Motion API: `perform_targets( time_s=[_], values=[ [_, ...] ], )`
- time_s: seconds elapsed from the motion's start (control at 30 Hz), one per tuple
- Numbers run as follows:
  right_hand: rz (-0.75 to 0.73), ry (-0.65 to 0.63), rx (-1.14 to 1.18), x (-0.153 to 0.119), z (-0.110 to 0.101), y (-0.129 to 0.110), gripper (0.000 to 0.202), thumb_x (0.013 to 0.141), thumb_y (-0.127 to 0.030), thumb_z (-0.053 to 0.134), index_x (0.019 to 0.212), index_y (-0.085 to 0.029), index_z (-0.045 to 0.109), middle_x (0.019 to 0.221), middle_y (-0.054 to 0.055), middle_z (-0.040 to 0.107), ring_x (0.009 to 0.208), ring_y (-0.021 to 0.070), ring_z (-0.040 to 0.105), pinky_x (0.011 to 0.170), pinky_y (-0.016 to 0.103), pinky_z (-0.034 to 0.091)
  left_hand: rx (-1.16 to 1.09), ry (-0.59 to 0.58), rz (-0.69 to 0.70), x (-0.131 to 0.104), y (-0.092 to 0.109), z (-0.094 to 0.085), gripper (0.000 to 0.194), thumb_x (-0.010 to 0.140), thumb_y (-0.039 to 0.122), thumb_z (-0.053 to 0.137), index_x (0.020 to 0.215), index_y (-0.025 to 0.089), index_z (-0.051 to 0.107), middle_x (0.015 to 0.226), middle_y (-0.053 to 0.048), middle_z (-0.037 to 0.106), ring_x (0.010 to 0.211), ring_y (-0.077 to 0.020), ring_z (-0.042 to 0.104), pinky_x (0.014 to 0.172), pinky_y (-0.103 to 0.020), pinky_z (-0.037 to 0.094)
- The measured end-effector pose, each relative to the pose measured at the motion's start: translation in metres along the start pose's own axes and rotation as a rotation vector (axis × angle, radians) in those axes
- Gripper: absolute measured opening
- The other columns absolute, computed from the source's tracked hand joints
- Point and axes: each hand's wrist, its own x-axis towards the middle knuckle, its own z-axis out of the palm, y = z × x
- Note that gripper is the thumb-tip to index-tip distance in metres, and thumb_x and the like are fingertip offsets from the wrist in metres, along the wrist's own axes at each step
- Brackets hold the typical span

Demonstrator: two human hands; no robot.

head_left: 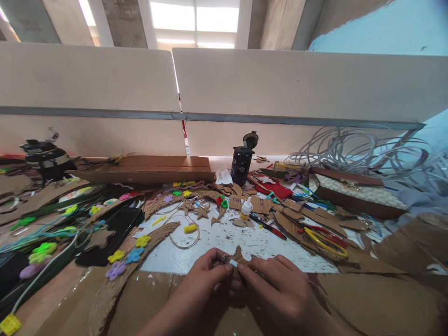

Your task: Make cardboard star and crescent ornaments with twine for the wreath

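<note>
A small brown cardboard star [238, 255] is pinched between both hands, low in the middle of the head view. My left hand [208, 273] is closed on its left side, thumb against a small pale patch on the star. From the right, my right hand [278, 282] grips the same star with bent fingers. Beyond the hands stands a small white glue bottle [246, 209] with a yellow label. Left of them lies a twine-wrapped crescent [154, 249] bearing purple, yellow and blue flowers [135, 255]. Other cardboard stars [202, 212] rest farther back.
Yellow-handled scissors [325, 242] and a red-and-black cutter [269, 227] lie to the right among cardboard scraps [325, 219]. An open black bottle [241, 163] stands at the back. A patterned handbag [353, 191] and coiled cable [343, 147] are at right, a black phone [108, 238] at left.
</note>
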Motion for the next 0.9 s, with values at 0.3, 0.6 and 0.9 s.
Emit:
perform_targets(
  time_s=[0.3,0.6,0.9],
  values=[
    [0.025,-0.036,0.050,-0.003,0.001,0.001,0.029,0.091,-0.009,0.061,0.120,-0.007,0.065,0.095,0.012,0.070,0.075,0.0210,0.061,0.065,0.035,0.038,0.132,0.134,0.065,0.000,0.000,0.012,0.020,0.077,0.018,0.072,0.078,0.020,0.052,0.061,-0.001,0.061,0.055,-0.0163,0.057,0.055,-0.030,0.044],
    [0.264,-0.166,0.247,0.000,-0.012,0.006,0.032,0.095,-0.018,0.060,0.127,-0.023,0.062,0.108,0.008,0.067,0.092,0.0226,0.065,0.077,0.036,0.054,0.296,0.175,0.044,0.003,0.008,-0.007,0.024,0.080,0.029,0.073,0.086,0.021,0.052,0.064,-0.001,0.061,0.056,-0.0172,0.060,0.057,-0.030,0.046],
    [0.375,-0.146,0.304,0.004,-0.017,0.006,0.031,0.084,-0.025,0.072,0.115,-0.026,0.064,0.116,0.008,0.066,0.103,0.0266,0.066,0.085,0.039,0.056,0.257,0.211,0.112,-0.002,0.010,0.005,0.026,0.077,0.029,0.076,0.084,0.021,0.052,0.062,0.001,0.060,0.054,-0.0144,0.056,0.055,-0.028,0.045]
  ],
)
